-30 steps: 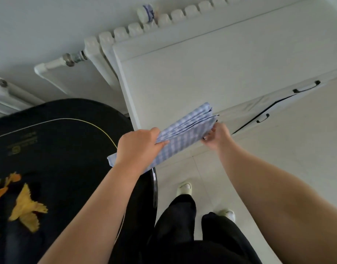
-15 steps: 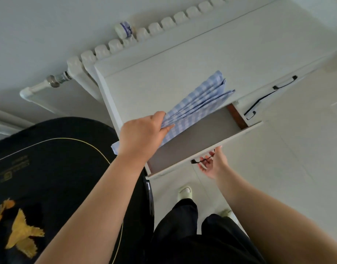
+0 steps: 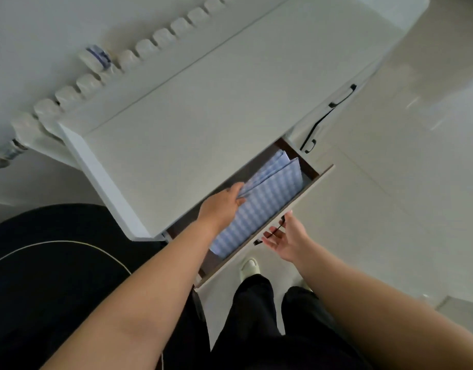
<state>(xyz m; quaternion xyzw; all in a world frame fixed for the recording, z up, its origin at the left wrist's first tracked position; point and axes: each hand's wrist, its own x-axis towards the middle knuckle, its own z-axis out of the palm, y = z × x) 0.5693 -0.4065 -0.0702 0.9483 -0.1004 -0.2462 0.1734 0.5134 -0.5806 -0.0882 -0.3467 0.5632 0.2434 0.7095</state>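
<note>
A folded blue-and-white checked cloth [image 3: 264,201] lies inside the pulled-out top drawer [image 3: 307,188] of a white cabinet [image 3: 192,108]. My left hand [image 3: 222,206] reaches into the drawer and grips the cloth's near left edge, thumb under the folds. My right hand [image 3: 286,240] is palm up below the drawer front, its fingers loosely curled under the black drawer handle [image 3: 278,229] and touching it.
A second black handle [image 3: 326,116] marks the neighbouring drawer on the right. A white radiator [image 3: 102,73] runs behind the cabinet. A black round table [image 3: 56,263] stands at the left. My legs and a white shoe [image 3: 250,267] are on the pale tiled floor.
The drawer slid out under my right hand. My left hand carried the cloth from above the cabinet top down into the drawer. My right hand's grip on the handle has loosened.
</note>
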